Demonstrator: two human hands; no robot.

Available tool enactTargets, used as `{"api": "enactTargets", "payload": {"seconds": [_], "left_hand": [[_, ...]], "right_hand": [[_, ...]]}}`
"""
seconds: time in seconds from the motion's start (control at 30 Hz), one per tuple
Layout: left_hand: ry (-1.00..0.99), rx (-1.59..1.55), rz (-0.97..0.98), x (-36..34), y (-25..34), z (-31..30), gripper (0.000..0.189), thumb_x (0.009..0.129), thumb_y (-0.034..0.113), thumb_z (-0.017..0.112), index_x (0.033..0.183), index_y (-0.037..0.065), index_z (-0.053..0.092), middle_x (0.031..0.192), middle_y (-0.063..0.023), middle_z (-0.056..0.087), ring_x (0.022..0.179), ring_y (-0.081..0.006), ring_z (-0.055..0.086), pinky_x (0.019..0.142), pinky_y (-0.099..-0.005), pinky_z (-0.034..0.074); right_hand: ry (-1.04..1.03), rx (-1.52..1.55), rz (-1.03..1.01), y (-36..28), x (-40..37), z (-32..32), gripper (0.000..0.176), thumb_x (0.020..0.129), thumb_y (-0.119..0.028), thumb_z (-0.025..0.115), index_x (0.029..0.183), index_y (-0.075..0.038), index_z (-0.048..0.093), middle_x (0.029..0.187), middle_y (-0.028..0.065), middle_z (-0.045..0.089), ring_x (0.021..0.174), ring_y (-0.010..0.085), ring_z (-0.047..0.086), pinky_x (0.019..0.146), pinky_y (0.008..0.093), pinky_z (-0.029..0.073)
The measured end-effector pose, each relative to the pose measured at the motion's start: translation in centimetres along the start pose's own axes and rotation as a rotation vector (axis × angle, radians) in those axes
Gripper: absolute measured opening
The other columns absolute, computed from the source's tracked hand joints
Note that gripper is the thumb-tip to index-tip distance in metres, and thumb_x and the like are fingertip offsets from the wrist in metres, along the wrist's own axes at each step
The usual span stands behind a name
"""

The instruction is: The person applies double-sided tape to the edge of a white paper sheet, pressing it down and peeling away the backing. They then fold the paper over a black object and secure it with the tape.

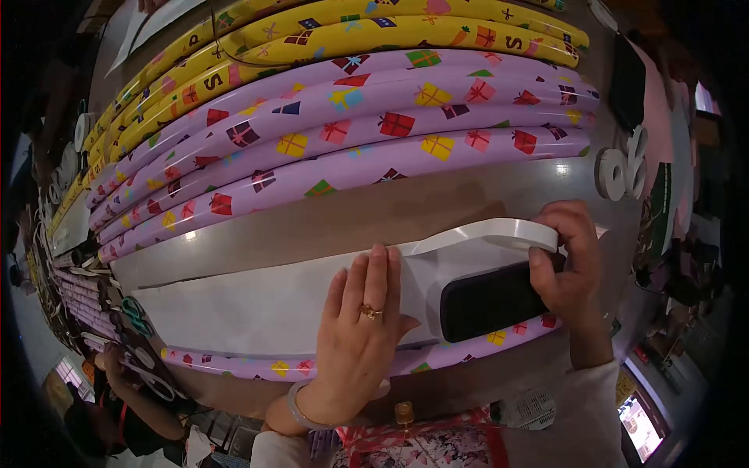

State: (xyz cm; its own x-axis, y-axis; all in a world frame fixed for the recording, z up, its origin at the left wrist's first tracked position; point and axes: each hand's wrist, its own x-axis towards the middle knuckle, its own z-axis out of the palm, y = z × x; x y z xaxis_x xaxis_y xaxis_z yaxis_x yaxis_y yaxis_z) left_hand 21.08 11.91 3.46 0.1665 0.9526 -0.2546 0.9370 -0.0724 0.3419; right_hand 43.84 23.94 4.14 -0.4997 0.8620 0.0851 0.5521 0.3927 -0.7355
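My left hand [355, 335] lies flat with fingers stretched out, pressing on a white sheet of paper [234, 312] at its far edge. My right hand [576, 261] grips a roll of white tape [521, 229] between thumb and fingers. From the roll a strip runs left along the paper's far edge to my left fingertips. Under my right hand a black rectangular object [491, 303], possibly a phone, rests on the paper. Along the near edge the sheet is rolled, showing its purple gift-patterned side [437, 357].
Several purple gift-wrap rolls [312, 175] lie beyond the paper, with yellow rolls [374, 37] behind them. More tape rolls [611, 173] sit at the right table edge. Green-handled scissors [136, 316] lie at left. Another person [129, 398] is at lower left.
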Motion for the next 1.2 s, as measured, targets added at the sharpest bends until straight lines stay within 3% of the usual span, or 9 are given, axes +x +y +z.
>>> {"api": "enactTargets", "payload": {"seconds": [0.17, 0.23, 0.63, 1.2], "left_hand": [[0.005, -0.001, 0.005, 0.0, -0.1, -0.1, 0.08, 0.074, 0.03, 0.072, 0.139, -0.005, 0.042, 0.142, -0.0162, 0.037, 0.123, -0.0297, 0.046, 0.1, -0.0441, 0.043], [0.025, -0.035, -0.018, 0.1, 0.1, -0.1, 0.093, 0.062, 0.031, 0.081, 0.139, -0.005, 0.042, 0.14, -0.0142, 0.039, 0.121, -0.0309, 0.047, 0.102, -0.0432, 0.043], [0.058, -0.016, -0.025, 0.2, 0.3, 0.1, 0.092, 0.062, 0.032, 0.08, 0.138, -0.005, 0.044, 0.136, -0.0152, 0.042, 0.118, -0.0327, 0.049, 0.102, -0.0442, 0.044], [0.02, -0.008, -0.042, 0.3, 0.4, 0.2, 0.09, 0.067, 0.036, 0.078, 0.142, 0.002, 0.041, 0.137, -0.0129, 0.042, 0.121, -0.0315, 0.048, 0.102, -0.0454, 0.043]], "right_hand": [[-0.029, -0.032, -0.102, 0.8, -0.7, -0.4, 0.034, 0.068, 0.002, 0.067, 0.1, -0.005, 0.059, 0.093, 0.0096, 0.057, 0.063, 0.0129, 0.054, 0.051, 0.023, 0.042], [-0.056, -0.066, -0.131, 0.4, -0.6, -0.7, 0.036, 0.065, 0.002, 0.069, 0.099, -0.007, 0.06, 0.092, 0.0097, 0.058, 0.061, 0.013, 0.054, 0.05, 0.024, 0.043], [-0.089, -0.066, -0.199, 0.9, -0.6, -0.7, 0.04, 0.054, -0.005, 0.067, 0.093, -0.006, 0.063, 0.088, 0.0111, 0.059, 0.067, 0.0218, 0.06, 0.054, 0.0306, 0.048], [-0.114, -0.057, -0.196, 1.0, -0.6, -0.7, 0.04, 0.053, -0.006, 0.068, 0.093, -0.006, 0.063, 0.085, 0.01, 0.059, 0.066, 0.0211, 0.059, 0.054, 0.0315, 0.049]]}}
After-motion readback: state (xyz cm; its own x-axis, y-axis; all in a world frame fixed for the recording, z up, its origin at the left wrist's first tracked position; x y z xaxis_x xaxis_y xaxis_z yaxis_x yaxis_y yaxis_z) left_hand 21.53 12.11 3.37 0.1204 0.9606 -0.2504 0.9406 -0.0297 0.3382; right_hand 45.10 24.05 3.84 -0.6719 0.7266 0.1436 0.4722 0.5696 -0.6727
